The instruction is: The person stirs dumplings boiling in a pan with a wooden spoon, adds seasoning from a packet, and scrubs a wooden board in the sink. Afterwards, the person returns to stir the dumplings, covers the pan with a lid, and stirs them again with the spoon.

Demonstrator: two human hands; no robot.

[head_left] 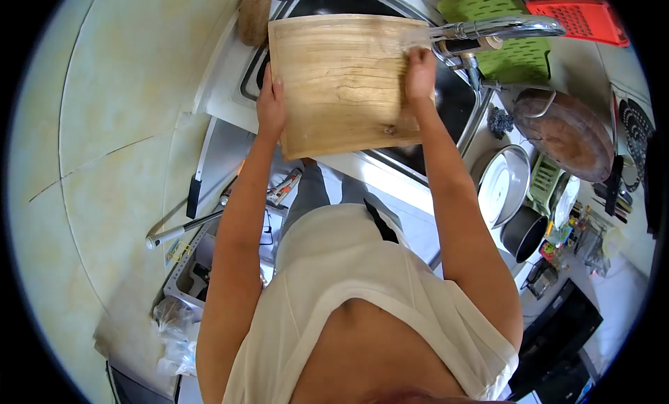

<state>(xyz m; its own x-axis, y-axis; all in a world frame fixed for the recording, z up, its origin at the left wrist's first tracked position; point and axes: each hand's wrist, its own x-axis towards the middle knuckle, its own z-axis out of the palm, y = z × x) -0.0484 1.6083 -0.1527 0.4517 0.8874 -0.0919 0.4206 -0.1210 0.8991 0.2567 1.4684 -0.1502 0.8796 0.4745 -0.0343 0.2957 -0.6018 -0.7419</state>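
Observation:
A wooden cutting board (pixel 341 90) is held tilted over the dark sink, its broad face toward me. My left hand (pixel 272 103) grips its left edge, thumb on the face and fingers partly hidden behind. My right hand (pixel 420 76) is closed against the face near the right edge, just below the faucet (pixel 498 27). Whatever may be inside its curled fingers is hidden. Water from the spout runs onto the upper right of the board, and the wood looks wet and shiny there.
A dark sink (pixel 456 111) lies under the board. To the right are a green drying rack (pixel 488 6), a red basket (pixel 578 17), a scouring pad (pixel 500 122), a large round lid (pixel 564 133), a metal basin (pixel 516 168) and a black pot (pixel 524 233). A tiled wall (pixel 111 125) stands left.

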